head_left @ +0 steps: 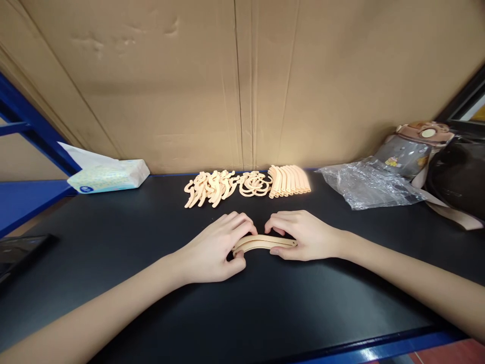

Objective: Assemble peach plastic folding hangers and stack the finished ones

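Observation:
Two curved beige strips [261, 241], with small holes at their ends, lie one against the other on the black table [242, 313]. At their left end, my left hand [220, 245] closes its thumb and fingers around them. Around the right end, my right hand [303, 235] has its thumb on the near side and its fingers curled on the far side. Whether the strips are plastic or wood I cannot tell. Behind my hands are a heap of hooked beige pieces [210, 187], several beige rings [253, 184] and a neat row of curved beige pieces [290, 181].
A tissue pack [109, 176] sits at the back left. On the right lie a clear plastic bag [364, 184], a bottle with a brown lid [411, 146] and a dark bag [460, 174]. A cardboard wall [170, 86] closes off the back; a blue frame [34, 121] stands left.

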The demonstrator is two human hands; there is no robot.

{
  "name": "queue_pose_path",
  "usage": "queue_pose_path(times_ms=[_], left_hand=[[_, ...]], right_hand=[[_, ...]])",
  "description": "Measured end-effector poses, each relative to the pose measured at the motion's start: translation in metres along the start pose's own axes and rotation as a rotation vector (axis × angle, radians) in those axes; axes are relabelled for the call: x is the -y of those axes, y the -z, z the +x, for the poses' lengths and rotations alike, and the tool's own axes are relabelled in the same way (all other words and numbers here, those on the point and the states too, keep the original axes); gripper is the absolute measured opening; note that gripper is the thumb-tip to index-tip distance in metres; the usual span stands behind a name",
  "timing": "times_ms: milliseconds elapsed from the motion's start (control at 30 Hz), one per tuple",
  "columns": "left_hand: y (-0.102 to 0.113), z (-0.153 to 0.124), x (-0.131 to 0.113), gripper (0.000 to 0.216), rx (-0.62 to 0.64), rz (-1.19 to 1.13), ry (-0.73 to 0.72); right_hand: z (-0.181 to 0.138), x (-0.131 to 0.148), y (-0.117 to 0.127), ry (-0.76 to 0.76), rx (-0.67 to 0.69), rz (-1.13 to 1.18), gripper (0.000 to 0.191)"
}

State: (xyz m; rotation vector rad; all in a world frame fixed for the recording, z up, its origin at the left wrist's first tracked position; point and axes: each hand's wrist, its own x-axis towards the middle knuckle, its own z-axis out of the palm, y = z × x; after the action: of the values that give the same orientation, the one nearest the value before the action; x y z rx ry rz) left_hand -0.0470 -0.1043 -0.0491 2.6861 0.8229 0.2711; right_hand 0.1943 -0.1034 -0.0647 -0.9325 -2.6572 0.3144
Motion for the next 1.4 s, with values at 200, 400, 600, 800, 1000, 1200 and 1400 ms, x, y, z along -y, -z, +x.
queue_pose_path(times_ms=[200,400,600,800,1000,1200,1400], left_hand=[[0.003,-0.003,-0.001,0.034,0.028,0.014,-0.010],[0.006,-0.005,-0.002,0.034,0.039,0.027,-0.037],[0.006,-0.004,-0.002,0.021,0.025,0.043,-0.061],[-0.002,-0.002,-0.001,0.018,-0.045,0.119,-0.044],[-0.009,-0.002,-0.007,0.014,-0.104,0.174,-0.015],[-0.011,-0.001,-0.011,0.012,-0.123,0.186,0.017],[-0.006,-0.003,-0.007,0.021,-0.114,0.116,0.010]], right_hand=[[0.000,0.001,0.000,-0.011,-0.010,0.018,0.030],[0.000,0.001,0.002,0.001,-0.016,0.032,0.038],[0.000,0.000,0.003,0.007,-0.014,0.080,0.030],[0.001,-0.001,0.001,-0.063,-0.071,0.180,0.033],[0.003,-0.007,-0.001,-0.184,-0.186,0.182,0.039],[0.024,-0.018,0.008,-0.221,-0.243,-0.131,0.015],[0.057,-0.040,0.016,-0.127,-0.207,-0.476,0.019]])
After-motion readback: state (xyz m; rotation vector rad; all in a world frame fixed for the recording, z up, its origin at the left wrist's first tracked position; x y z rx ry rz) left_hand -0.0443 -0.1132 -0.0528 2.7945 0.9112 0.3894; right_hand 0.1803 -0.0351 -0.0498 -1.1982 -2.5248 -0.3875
